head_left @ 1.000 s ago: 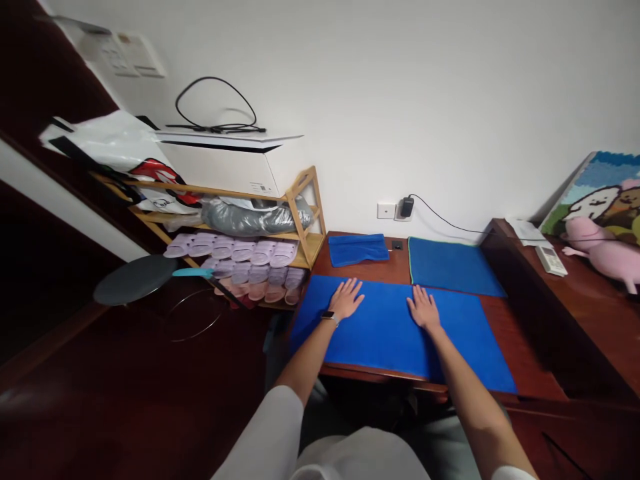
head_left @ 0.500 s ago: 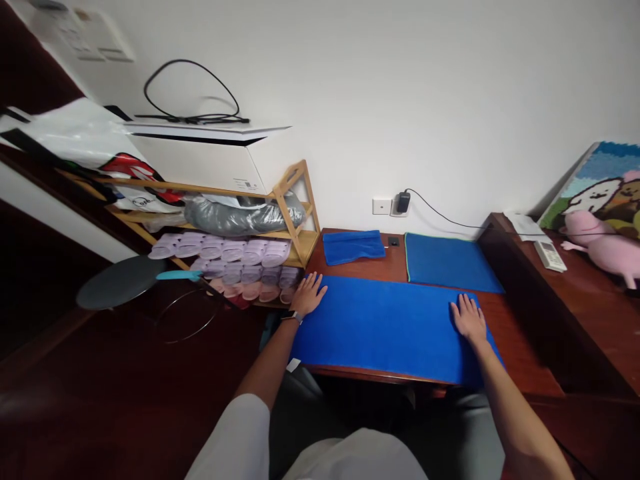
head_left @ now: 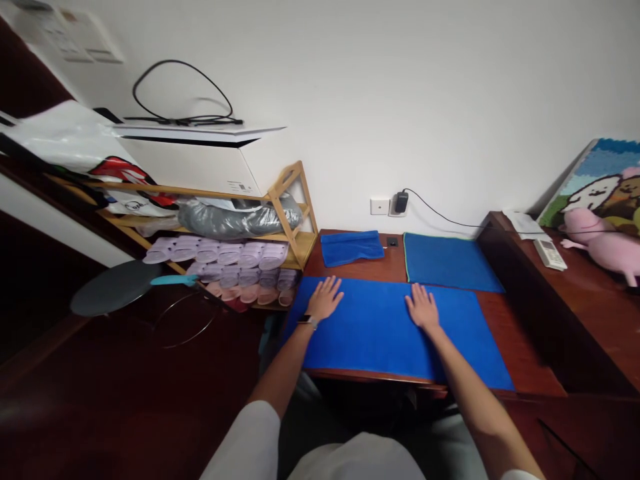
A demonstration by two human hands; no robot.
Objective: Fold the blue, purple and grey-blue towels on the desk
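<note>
A large bright blue cloth [head_left: 373, 333] lies spread flat along the front of the dark red wooden table. My left hand [head_left: 325, 298] rests on its left part, palm down with fingers spread; a watch [head_left: 307, 321] is on that wrist. Right of the cloth's middle lies my right hand [head_left: 423, 307], flat with fingers stretched out. Neither hand grips anything. Behind the large cloth are a small folded blue cloth [head_left: 353, 248] at the back left and a darker blue cloth with a green edge [head_left: 450, 261] at the back right.
To the left, a wooden rack [head_left: 295, 220] holds rows of slippers [head_left: 230, 253] and a white box [head_left: 190, 160]. A round stool [head_left: 113, 288] stands beside it. A charger [head_left: 401, 201] is plugged in at the wall. Rightward are a remote [head_left: 550, 254] and a pink plush toy [head_left: 600, 243].
Both hands have moved inward over the large cloth from its side edges, the right one farther. The cloth's right edge, formerly under the right hand, now shows uncovered.
</note>
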